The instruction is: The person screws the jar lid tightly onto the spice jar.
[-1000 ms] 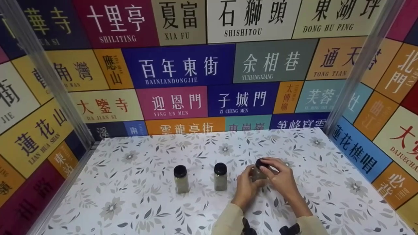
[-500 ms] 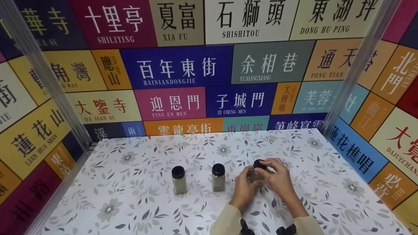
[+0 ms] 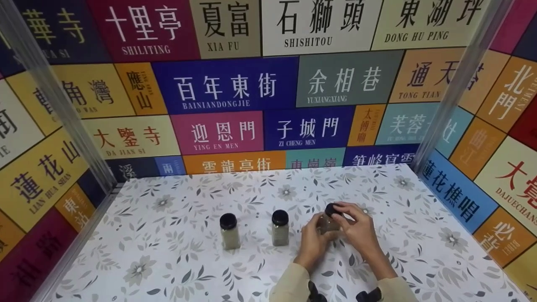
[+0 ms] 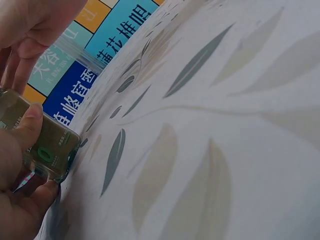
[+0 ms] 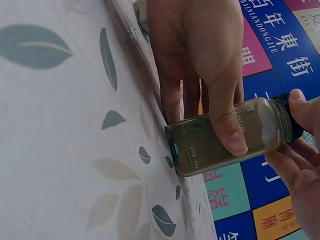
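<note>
A square, clear spice jar [image 5: 195,152] with brownish powder and green print stands on the tabletop, on the right in the head view. Around its body my left hand [image 3: 312,241] is wrapped, thumb across one face in the right wrist view. The jar's black lid [image 3: 331,209] is pinched from above between the thumb and fingers of my right hand [image 3: 358,226]. Whether the lid is loose on the neck cannot be told. To the left, a second jar [image 3: 280,233] and a third jar [image 3: 230,237] stand upright, both black-capped and apart from my hands.
A white tabletop [image 3: 176,243] with a grey leaf and flower pattern lies under everything. Panels with colourful place names [image 3: 226,84] rise behind it and at both sides. Clear corner posts [image 3: 457,92] stand at the back corners.
The head view shifts slightly, so everything sits a little further left in it. Both hands stay at the same jar, with only slight movement of the right fingers on the lid.
</note>
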The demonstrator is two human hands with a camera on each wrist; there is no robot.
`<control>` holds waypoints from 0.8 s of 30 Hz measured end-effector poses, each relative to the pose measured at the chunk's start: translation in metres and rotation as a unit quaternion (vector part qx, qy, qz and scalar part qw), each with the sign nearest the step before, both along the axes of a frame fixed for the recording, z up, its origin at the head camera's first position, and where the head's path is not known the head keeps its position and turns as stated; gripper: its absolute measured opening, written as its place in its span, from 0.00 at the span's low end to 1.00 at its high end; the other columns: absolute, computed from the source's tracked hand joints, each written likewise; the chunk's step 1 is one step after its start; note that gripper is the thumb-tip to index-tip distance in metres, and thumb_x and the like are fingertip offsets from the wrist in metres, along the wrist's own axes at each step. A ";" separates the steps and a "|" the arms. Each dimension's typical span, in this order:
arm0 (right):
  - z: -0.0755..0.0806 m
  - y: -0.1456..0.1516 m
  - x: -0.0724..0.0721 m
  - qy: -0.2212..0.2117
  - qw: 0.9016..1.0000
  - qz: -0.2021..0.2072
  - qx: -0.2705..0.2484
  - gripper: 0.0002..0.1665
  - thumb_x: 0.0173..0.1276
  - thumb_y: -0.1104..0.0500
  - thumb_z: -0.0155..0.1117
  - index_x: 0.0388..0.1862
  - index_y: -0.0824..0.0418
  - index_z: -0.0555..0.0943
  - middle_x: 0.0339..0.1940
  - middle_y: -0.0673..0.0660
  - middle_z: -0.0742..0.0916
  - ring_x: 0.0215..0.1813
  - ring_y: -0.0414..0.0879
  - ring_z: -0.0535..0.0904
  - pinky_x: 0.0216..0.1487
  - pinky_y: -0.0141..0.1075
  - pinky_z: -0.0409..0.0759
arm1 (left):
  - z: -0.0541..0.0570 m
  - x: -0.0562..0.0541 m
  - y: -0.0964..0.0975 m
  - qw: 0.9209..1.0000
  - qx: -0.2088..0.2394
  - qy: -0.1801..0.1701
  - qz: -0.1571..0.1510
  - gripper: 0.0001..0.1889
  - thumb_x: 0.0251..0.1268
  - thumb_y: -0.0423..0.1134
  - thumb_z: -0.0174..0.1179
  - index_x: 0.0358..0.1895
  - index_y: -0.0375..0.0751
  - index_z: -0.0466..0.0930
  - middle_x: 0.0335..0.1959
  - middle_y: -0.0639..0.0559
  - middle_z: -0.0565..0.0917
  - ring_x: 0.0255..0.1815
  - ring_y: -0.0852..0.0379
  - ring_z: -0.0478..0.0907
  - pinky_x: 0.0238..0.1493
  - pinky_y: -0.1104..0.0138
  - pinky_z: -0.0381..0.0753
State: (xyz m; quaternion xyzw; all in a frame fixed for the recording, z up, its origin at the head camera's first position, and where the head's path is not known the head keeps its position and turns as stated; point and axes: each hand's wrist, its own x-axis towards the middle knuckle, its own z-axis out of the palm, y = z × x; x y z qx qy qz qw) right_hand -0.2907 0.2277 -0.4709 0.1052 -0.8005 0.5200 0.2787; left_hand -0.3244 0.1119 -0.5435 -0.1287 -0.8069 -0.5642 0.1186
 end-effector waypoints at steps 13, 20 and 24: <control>-0.004 0.002 -0.003 0.012 1.000 0.012 -0.024 0.11 0.58 0.75 0.71 0.41 0.74 0.85 0.49 0.71 0.86 0.52 0.42 0.86 0.52 0.29 0.84 | 0.002 0.001 0.000 1.000 0.005 -0.009 0.003 0.25 0.50 0.44 0.76 0.54 0.47 0.81 0.48 0.48 0.89 0.50 0.56 0.85 0.52 0.67 0.82; -0.004 0.002 -0.002 0.010 1.000 0.008 -0.025 0.10 0.58 0.75 0.70 0.40 0.75 0.84 0.49 0.70 0.86 0.52 0.37 0.84 0.52 0.27 0.84 | 0.002 0.002 0.000 1.000 0.007 -0.012 -0.003 0.25 0.51 0.44 0.76 0.55 0.48 0.81 0.49 0.49 0.89 0.51 0.56 0.85 0.53 0.67 0.82; -0.003 0.001 -0.001 -0.004 1.000 0.003 -0.025 0.09 0.59 0.74 0.71 0.39 0.74 0.84 0.49 0.68 0.87 0.54 0.45 0.85 0.53 0.28 0.84 | 0.002 0.002 0.000 1.000 0.019 -0.023 -0.007 0.26 0.51 0.43 0.76 0.55 0.48 0.81 0.49 0.50 0.88 0.51 0.57 0.84 0.53 0.68 0.81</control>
